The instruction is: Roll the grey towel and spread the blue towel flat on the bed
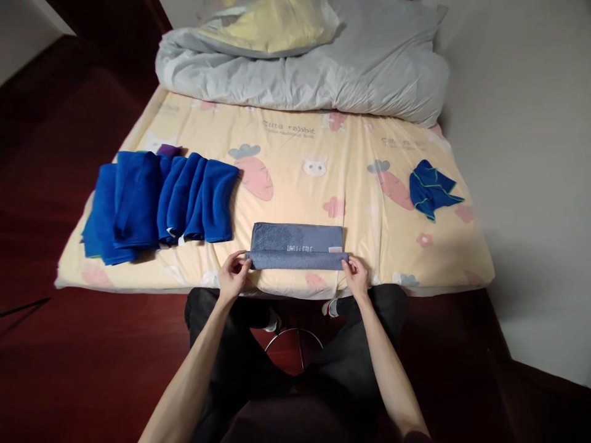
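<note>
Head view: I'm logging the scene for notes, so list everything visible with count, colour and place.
grey towel: one, grey-blue, near edge of the mattress, its near edge rolled
blue towels: a row, I cannot count them exactly, bright blue, left side of the mattress
small cloth: one, dark blue with green trim, crumpled, right side
mattress sheet: one, pale yellow with carrot and rabbit print
duvet: one, light grey, bunched at the far end
pillow: one, yellow, on the duvet
floor: dark red
left hand: pinches the roll's left end
right hand: pinches its right end
</note>
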`<state>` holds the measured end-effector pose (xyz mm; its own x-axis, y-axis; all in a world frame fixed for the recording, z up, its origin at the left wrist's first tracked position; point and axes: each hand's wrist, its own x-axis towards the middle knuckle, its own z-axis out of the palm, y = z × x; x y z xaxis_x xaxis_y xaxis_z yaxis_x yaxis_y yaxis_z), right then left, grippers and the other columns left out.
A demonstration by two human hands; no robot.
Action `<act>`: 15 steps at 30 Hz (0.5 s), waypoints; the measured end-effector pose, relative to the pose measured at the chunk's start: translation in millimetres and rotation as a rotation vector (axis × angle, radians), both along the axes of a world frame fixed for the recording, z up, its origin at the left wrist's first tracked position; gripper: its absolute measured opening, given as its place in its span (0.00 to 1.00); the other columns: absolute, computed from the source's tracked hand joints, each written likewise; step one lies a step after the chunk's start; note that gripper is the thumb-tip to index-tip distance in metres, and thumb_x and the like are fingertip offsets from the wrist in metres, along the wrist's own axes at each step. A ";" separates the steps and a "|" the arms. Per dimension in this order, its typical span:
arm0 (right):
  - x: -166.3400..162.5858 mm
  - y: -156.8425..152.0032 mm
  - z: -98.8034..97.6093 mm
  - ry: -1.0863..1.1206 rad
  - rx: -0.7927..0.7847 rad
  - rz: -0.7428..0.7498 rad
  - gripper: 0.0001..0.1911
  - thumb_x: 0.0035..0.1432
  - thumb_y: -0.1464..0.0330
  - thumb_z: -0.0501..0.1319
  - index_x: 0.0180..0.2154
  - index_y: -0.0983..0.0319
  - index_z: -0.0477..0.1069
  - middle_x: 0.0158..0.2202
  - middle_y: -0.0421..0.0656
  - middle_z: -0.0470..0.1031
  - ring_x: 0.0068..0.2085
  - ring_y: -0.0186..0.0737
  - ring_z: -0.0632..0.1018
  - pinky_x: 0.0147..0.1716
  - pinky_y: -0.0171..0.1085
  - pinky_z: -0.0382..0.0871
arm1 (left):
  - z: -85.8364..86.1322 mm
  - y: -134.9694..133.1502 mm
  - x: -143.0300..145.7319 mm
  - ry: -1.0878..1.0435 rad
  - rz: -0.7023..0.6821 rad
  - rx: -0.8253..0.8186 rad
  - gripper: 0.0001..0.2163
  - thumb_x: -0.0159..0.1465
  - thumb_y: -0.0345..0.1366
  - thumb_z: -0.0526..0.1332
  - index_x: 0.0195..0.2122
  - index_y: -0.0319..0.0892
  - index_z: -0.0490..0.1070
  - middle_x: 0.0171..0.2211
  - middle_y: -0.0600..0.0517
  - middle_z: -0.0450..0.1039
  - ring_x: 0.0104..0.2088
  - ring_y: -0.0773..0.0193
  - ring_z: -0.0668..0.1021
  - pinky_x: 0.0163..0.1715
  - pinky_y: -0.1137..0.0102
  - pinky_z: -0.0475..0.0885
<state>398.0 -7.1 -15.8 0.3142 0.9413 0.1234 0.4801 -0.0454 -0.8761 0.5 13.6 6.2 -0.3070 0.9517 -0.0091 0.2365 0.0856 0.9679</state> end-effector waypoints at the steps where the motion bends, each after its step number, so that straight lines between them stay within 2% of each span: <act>1: 0.1 0.4 -0.3 0.006 0.003 -0.004 0.26 0.62 0.49 0.64 0.46 0.67 0.78 0.31 0.46 0.76 0.31 0.38 0.75 0.32 0.37 0.74 | 0.9 0.3 0.2 -0.007 0.010 -0.001 0.23 0.59 0.51 0.68 0.50 0.40 0.74 0.27 0.54 0.72 0.28 0.66 0.75 0.33 0.71 0.73; 6: 3.0 1.9 -0.1 0.066 0.010 -0.058 0.27 0.61 0.49 0.65 0.45 0.67 0.79 0.35 0.51 0.80 0.32 0.41 0.78 0.33 0.39 0.77 | 0.5 -0.1 -3.5 -0.070 0.123 0.012 0.23 0.60 0.50 0.68 0.49 0.40 0.74 0.22 0.57 0.68 0.25 0.66 0.76 0.33 0.69 0.75; 11: 6.6 1.4 1.4 0.073 0.009 -0.034 0.27 0.60 0.49 0.66 0.45 0.67 0.80 0.39 0.54 0.82 0.37 0.45 0.82 0.38 0.42 0.80 | 0.2 -3.4 -6.8 -0.078 0.024 -0.015 0.23 0.62 0.52 0.67 0.50 0.40 0.75 0.29 0.52 0.73 0.32 0.63 0.79 0.38 0.67 0.76; 15: 6.4 2.0 0.9 0.051 0.017 -0.075 0.28 0.59 0.48 0.66 0.43 0.67 0.82 0.41 0.55 0.83 0.39 0.50 0.83 0.42 0.47 0.81 | 4.2 -3.6 -5.1 0.039 -0.049 0.021 0.22 0.65 0.53 0.64 0.53 0.42 0.76 0.36 0.49 0.75 0.35 0.62 0.78 0.39 0.66 0.75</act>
<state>404.3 -5.1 -14.9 0.3904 0.9127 0.1210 0.4309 -0.0651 -0.9000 -4.6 10.1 10.4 -0.2600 0.9654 0.0218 0.2771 0.0530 0.9594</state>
